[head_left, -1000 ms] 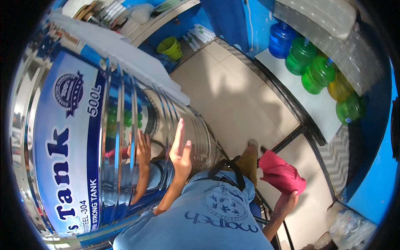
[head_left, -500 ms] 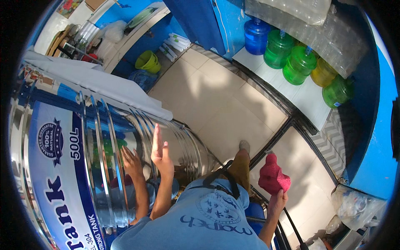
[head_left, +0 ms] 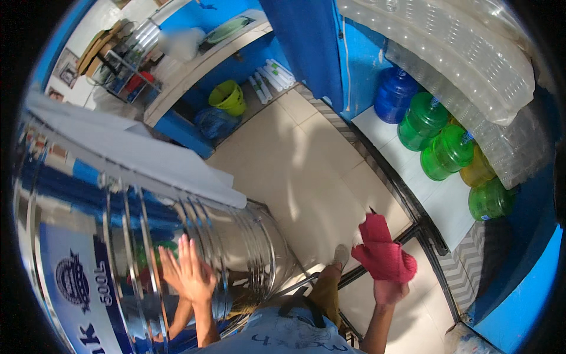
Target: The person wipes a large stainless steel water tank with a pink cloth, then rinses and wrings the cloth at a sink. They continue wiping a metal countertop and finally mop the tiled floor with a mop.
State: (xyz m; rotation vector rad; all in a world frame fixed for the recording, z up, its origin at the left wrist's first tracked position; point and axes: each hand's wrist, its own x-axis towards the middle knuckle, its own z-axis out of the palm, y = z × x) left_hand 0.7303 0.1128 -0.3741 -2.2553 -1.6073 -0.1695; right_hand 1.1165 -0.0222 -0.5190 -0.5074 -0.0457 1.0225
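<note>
A large shiny steel tank (head_left: 236, 259) with ribbed sides and a blue-and-white label stands on my left, mirroring my arm. My left hand (head_left: 196, 278) is spread with its fingers stretched out, close against the ribs; its palm seems to meet its own reflection, though contact is hard to confirm. Out to the right, my right hand (head_left: 390, 293) grips a red cloth (head_left: 380, 251). The cloth is bunched above the fist and hides most of the fingers. A white cloth (head_left: 135, 153) drapes over the tank's far end.
Blue, green and yellow water jugs (head_left: 445, 154) line a pale low platform (head_left: 433, 197) at the right. Clear plastic-wrapped bottles (head_left: 466, 53) are stacked over them. Ahead are a blue curtain (head_left: 303, 47), a yellow-green bucket (head_left: 230, 99) and a cluttered counter (head_left: 177, 88). Light tiles (head_left: 277, 153) cover the floor.
My left hand has come down from an upright pose onto or near the tank's side. The red cloth has turned in my right hand. My view has shifted.
</note>
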